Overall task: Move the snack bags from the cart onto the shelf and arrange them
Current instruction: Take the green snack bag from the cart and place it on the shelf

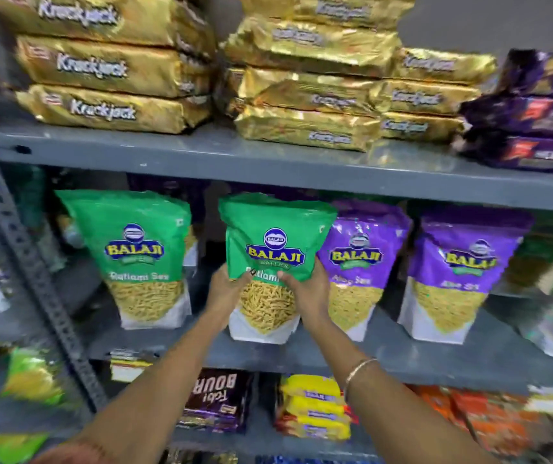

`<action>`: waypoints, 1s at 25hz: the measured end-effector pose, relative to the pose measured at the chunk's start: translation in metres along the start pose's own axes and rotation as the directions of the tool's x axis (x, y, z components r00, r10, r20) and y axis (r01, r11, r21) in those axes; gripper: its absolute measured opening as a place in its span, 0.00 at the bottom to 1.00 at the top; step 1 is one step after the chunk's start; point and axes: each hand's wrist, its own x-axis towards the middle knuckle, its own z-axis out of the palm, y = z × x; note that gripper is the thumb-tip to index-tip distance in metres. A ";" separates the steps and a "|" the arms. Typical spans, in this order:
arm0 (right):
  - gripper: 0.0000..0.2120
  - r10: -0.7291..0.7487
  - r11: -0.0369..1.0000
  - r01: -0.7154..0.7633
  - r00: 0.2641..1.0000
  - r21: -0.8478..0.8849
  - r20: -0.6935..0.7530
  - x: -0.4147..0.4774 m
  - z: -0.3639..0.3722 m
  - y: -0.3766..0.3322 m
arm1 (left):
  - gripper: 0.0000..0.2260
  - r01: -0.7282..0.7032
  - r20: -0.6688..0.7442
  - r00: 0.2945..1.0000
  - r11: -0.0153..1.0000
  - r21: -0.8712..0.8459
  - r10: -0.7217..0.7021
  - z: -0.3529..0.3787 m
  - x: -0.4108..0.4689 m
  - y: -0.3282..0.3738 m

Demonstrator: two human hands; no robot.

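Note:
A green Balaji snack bag [273, 236] stands upright at the front of the grey middle shelf [436, 346]. My left hand [226, 289] grips its lower left side and my right hand [308, 293] grips its lower right side. Another green Balaji bag [141, 256] stands to its left. Two purple Balaji bags [359, 262] [462, 266] stand to its right, the nearer one partly hidden behind the held bag. The cart is out of view.
Gold Krackjack packs [111, 68] and dark purple packs [536, 112] are stacked on the shelf above. A perforated grey upright [27, 262] runs down the left. Biscuit packs [315, 410] lie on the shelf below. More bags sit at the far left and right edges.

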 end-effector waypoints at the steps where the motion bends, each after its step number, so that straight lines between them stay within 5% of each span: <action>1: 0.26 0.004 1.000 -0.004 1.000 -0.011 0.025 0.008 0.011 0.005 | 0.15 0.022 -0.002 1.000 1.000 -0.018 -0.022 -0.007 0.011 -0.004; 8: 0.25 0.039 0.999 -0.037 0.996 -0.028 0.079 0.025 0.031 0.028 | 0.18 0.166 0.051 0.985 0.981 -0.096 -0.162 -0.015 0.031 -0.027; 15: 0.35 0.058 0.997 -0.053 0.992 -0.051 0.109 0.009 0.019 0.025 | 0.24 0.074 -0.111 0.991 0.997 0.005 -0.073 -0.005 0.008 -0.010; 19: 0.40 0.067 0.994 -0.052 0.985 -0.099 0.156 0.000 0.005 0.023 | 0.27 -0.026 -0.280 0.957 0.986 0.162 0.071 0.002 -0.002 -0.014; 22: 0.35 0.011 0.981 0.019 0.988 -0.192 0.153 -0.010 -0.022 0.021 | 0.30 -0.152 -0.404 0.861 0.914 0.375 0.309 0.025 -0.026 -0.013; 25: 0.24 -0.064 0.969 0.059 0.998 -0.240 -0.012 -0.009 -0.073 0.025 | 0.27 -0.382 -0.238 0.793 0.762 0.523 0.561 0.073 -0.053 -0.017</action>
